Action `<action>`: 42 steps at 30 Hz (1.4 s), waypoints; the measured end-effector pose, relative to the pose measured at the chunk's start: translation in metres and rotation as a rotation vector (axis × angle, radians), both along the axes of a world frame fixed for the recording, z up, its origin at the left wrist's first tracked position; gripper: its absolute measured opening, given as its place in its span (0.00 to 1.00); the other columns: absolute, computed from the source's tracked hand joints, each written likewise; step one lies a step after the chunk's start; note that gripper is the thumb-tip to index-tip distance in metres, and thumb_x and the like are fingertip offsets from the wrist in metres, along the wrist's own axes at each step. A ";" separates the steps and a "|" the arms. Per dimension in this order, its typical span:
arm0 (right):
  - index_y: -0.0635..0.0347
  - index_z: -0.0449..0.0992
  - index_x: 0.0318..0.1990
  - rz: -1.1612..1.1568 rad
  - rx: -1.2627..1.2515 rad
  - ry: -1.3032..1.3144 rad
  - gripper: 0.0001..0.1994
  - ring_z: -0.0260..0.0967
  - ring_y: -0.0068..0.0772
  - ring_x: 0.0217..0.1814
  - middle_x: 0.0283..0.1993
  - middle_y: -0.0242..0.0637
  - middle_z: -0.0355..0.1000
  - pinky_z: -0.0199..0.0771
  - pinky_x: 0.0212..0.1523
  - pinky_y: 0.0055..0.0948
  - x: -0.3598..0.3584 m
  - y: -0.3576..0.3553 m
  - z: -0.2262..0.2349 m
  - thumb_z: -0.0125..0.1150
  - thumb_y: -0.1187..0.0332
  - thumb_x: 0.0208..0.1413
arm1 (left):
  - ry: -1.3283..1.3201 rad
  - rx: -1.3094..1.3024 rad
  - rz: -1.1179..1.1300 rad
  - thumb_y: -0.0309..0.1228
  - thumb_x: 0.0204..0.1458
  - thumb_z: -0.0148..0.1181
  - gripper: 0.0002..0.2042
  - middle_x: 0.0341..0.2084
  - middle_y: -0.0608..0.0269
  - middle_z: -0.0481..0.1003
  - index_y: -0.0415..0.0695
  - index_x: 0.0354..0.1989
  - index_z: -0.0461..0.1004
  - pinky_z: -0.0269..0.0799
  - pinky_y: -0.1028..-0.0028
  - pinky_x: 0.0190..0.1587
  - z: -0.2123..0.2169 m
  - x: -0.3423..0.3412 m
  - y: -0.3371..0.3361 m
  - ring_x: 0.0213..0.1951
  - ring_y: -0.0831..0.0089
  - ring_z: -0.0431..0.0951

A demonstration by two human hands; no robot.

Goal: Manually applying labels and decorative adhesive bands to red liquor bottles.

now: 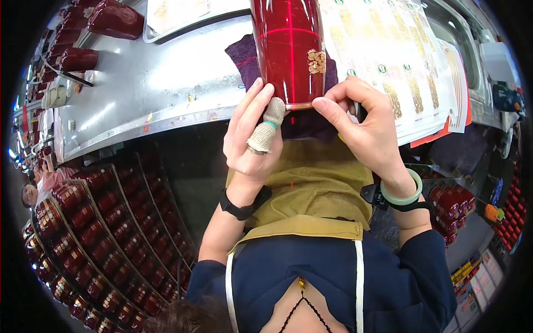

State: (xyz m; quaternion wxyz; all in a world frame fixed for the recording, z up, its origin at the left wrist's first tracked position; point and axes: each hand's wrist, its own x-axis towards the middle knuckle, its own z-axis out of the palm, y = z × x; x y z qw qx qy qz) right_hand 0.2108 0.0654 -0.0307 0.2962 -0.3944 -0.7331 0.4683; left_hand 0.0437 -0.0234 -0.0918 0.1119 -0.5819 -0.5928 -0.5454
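A glossy dark-red jar (277, 50) lies on a folded purple cloth (241, 58), its gold-edged narrow end toward me. A gold ornament (317, 61) sits on its right side, and bright red light lines cross its surface. My left hand (252, 127) grips the jar's near left edge, fingers along the side; a knitted cover with a green band (269, 125) wraps one digit. At the near right corner, my right hand (366, 116) is closed, thumb tip against the rim and fingers curled. A small dark thing shows among those fingers, too hidden to name.
Sheets with gold stickers (388, 66) lie right of the jar on the metal table (166, 83). A white tray (158, 28) is at the far left, near more red jars (114, 19). Racks of red jars (105, 233) stand below left. A person (41, 186) is at the left.
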 end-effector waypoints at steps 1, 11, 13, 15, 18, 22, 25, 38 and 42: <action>0.66 0.81 0.31 0.006 0.019 -0.001 0.09 0.62 0.22 0.25 0.24 0.32 0.71 0.63 0.28 0.26 0.000 0.000 0.000 0.73 0.70 0.56 | -0.018 -0.004 -0.002 0.10 0.49 0.65 0.14 0.46 0.49 0.83 0.28 0.45 0.80 0.85 0.62 0.50 -0.001 0.001 -0.002 0.49 0.50 0.84; 0.65 0.81 0.30 -0.007 0.012 -0.020 0.08 0.61 0.20 0.24 0.24 0.31 0.70 0.62 0.27 0.26 0.000 0.000 0.000 0.73 0.70 0.56 | 0.261 -0.015 0.050 0.18 0.48 0.74 0.19 0.51 0.51 0.81 0.30 0.50 0.80 0.79 0.65 0.55 0.010 0.006 -0.001 0.55 0.57 0.79; 0.65 0.81 0.30 -0.016 0.022 -0.015 0.08 0.60 0.19 0.24 0.23 0.30 0.69 0.62 0.27 0.25 0.003 0.002 0.001 0.73 0.70 0.56 | 0.133 0.002 -0.026 0.16 0.48 0.74 0.17 0.48 0.51 0.82 0.32 0.48 0.82 0.81 0.65 0.53 0.010 0.007 0.002 0.52 0.56 0.81; 0.64 0.81 0.30 -0.026 0.039 -0.011 0.08 0.60 0.18 0.24 0.23 0.28 0.68 0.61 0.27 0.24 0.005 0.005 0.002 0.73 0.69 0.56 | 0.096 -0.018 -0.064 0.16 0.48 0.73 0.16 0.47 0.50 0.82 0.32 0.47 0.82 0.81 0.65 0.52 0.008 0.006 0.003 0.51 0.55 0.82; 0.62 0.81 0.32 -0.111 -0.153 -0.123 0.08 0.58 0.15 0.26 0.23 0.25 0.65 0.59 0.28 0.22 0.007 0.006 0.003 0.72 0.68 0.57 | 0.011 0.005 -0.044 0.13 0.48 0.72 0.16 0.47 0.47 0.82 0.29 0.47 0.81 0.82 0.66 0.53 0.001 0.002 0.003 0.51 0.56 0.83; 0.63 0.78 0.35 -0.101 -0.238 0.032 0.12 0.56 0.15 0.28 0.24 0.24 0.63 0.59 0.30 0.22 0.000 -0.003 -0.002 0.73 0.64 0.58 | -0.178 0.012 0.000 0.12 0.45 0.71 0.14 0.46 0.50 0.83 0.32 0.42 0.82 0.83 0.64 0.50 -0.009 0.005 0.001 0.49 0.52 0.84; 0.63 0.75 0.34 -0.089 -0.161 0.015 0.14 0.58 0.18 0.29 0.25 0.26 0.64 0.63 0.32 0.24 -0.009 -0.009 -0.006 0.73 0.62 0.59 | -0.223 -0.007 -0.002 0.11 0.45 0.70 0.15 0.46 0.49 0.83 0.32 0.43 0.82 0.83 0.64 0.51 -0.012 0.007 -0.002 0.50 0.52 0.84; 0.62 0.72 0.33 -0.151 -0.182 0.012 0.17 0.59 0.17 0.27 0.24 0.27 0.66 0.62 0.29 0.23 -0.019 -0.015 -0.005 0.74 0.61 0.58 | -0.180 -0.028 0.020 0.10 0.47 0.68 0.15 0.48 0.48 0.82 0.31 0.45 0.82 0.82 0.63 0.53 -0.008 0.009 -0.003 0.51 0.51 0.83; 0.61 0.72 0.32 -0.179 -0.247 0.056 0.20 0.58 0.17 0.26 0.24 0.25 0.64 0.62 0.28 0.23 -0.019 -0.016 -0.006 0.78 0.58 0.55 | -0.184 -0.025 0.019 0.10 0.46 0.67 0.15 0.48 0.47 0.82 0.31 0.44 0.82 0.82 0.62 0.52 -0.008 0.010 -0.002 0.51 0.50 0.84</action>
